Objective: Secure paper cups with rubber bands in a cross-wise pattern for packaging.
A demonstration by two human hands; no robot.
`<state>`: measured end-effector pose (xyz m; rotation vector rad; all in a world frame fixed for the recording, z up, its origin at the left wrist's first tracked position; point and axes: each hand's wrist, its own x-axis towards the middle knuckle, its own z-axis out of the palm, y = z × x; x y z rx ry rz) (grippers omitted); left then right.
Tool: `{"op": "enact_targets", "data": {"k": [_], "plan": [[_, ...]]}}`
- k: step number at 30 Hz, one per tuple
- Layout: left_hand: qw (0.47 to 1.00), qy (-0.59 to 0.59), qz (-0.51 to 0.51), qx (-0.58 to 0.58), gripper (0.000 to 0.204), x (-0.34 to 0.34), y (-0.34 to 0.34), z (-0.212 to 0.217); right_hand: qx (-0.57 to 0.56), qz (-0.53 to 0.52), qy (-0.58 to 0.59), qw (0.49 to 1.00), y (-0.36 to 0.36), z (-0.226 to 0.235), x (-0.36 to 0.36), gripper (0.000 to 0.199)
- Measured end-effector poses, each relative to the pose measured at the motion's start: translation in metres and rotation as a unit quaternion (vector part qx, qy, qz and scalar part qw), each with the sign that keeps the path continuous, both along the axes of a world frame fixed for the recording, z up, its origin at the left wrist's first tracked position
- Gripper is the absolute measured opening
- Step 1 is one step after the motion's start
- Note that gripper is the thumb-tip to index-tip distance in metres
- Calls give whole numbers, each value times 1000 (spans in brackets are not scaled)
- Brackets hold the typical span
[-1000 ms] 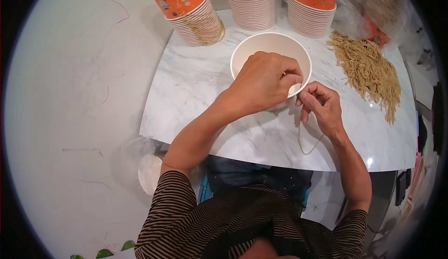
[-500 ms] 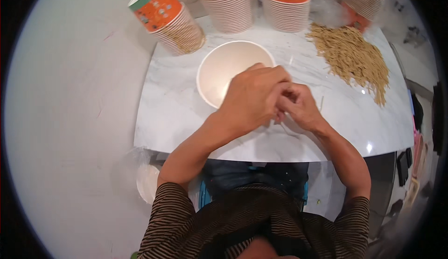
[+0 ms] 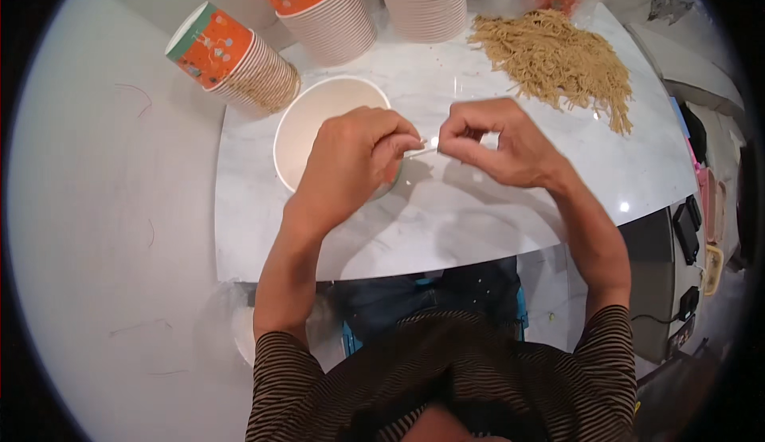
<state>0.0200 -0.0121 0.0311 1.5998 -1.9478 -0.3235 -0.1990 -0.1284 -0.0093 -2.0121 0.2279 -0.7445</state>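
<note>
My left hand [image 3: 355, 151] is closed in a pinch over the near right side of a large white paper bucket [image 3: 288, 135], which it partly hides. A tiny light bit shows at its fingertips. Level with it, my right hand [image 3: 498, 143] pinches thumb against fingers above the table. A thin pale strip [image 3: 421, 152] stretches across the small gap between the two pinches. What exactly the strip is, I cannot make out. Part of the bucket's orange and green outside shows below my left hand.
Stacks of orange paper buckets with white rims stand behind: a leaning left stack [image 3: 231, 59], a middle stack [image 3: 323, 15] and a right stack [image 3: 422, 7]. A heap of thin tan strands [image 3: 562, 59] lies at the far right of the white marbled table [image 3: 478, 227], near clear plastic.
My hands, which were together over the bucket's right side, have drawn apart, left and right. The thin strip now shows between them. The view has shifted, too.
</note>
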Motion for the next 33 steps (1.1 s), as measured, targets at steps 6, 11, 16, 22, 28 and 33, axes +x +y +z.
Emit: {"op": "enact_targets", "data": {"k": [6, 11, 16, 22, 28, 33], "plan": [[994, 45, 6, 103, 9, 3, 1, 15, -115, -10, 11, 993, -13, 15, 13, 13], [993, 72, -29, 94, 16, 5, 1, 12, -45, -22, -20, 999, -14, 5, 25, 8], [986, 137, -16, 97, 18, 9, -1, 6, -75, 13, -74, 994, -16, -25, 23, 19], [972, 175, 11, 156, 18, 14, -2, 9, -37, 27, -63, 997, -4, -32, 32, 21], [980, 158, 11, 124, 18, 8, -4, 6, 5, -4, -63, 998, 1, -38, 36, 15], [984, 153, 6, 92, 17, 10, -1, 2, 49, -17, -59, 997, 5, -35, 36, 11]]}}
